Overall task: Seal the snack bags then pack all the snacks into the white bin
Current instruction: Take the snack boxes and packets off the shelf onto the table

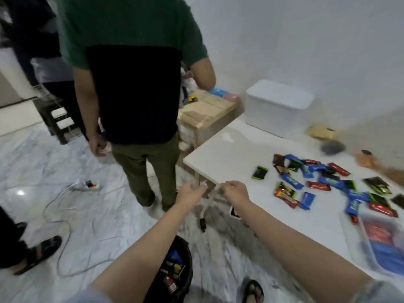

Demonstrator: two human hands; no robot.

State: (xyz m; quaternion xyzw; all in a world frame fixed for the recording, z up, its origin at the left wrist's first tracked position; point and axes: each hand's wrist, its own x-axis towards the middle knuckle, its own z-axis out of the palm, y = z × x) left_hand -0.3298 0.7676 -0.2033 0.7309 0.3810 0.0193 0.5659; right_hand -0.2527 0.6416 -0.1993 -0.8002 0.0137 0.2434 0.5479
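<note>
Hands: the left hand (189,192) and right hand (235,190) are held out together off the near corner of the white table (227,154), fingers curled toward each other; blur hides whether they pinch anything between them.
Snacks: the scattered small wrapped snacks in blue, red, green and black foil (323,178) lie loose across the table.
Bag: the clear zip-top plastic bag holding red and blue packets (380,241) lies at the table's near right edge, well apart from both hands.
Bin: the white rectangular plastic bin (277,106) stands at the far end by the wall, its top looking covered.
Advice: I'd say bring both hands to the bag's mouth, press the air out, then run the zip strip end to end before any packing.
</note>
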